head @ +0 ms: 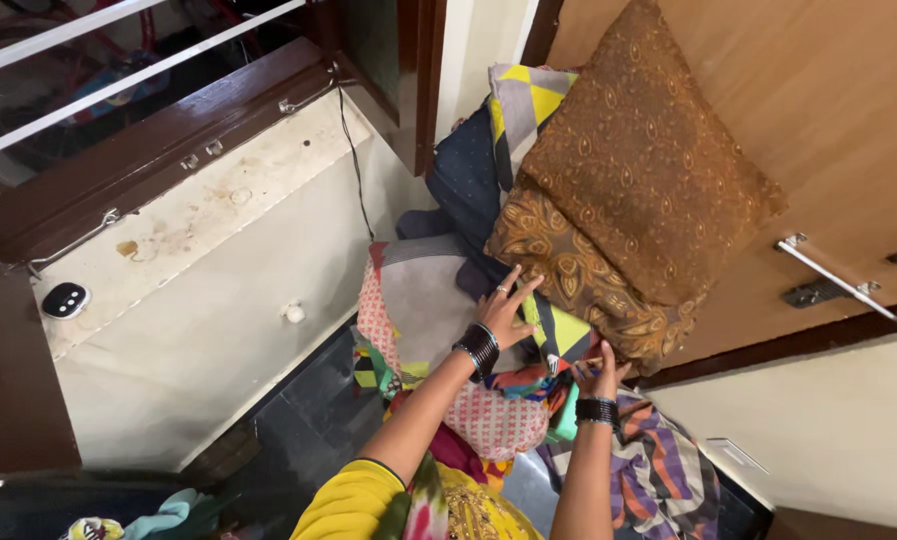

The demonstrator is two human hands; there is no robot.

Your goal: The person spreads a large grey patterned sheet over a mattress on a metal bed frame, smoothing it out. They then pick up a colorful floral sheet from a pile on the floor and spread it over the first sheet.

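Patchwork cushion [558,335], with yellow, grey and multicoloured panels, lying in a pile of bedding between the wall and a wooden wardrobe door [828,110]. Left hand [503,310] rests on it, fingers spread and released; right hand [600,375] pinches its lower edge. Two brown patterned pillows [638,170] lean on the door above, overlapping the cushion. A striped cloth [658,470] lies below; a black cable [353,170] hangs down the wall.
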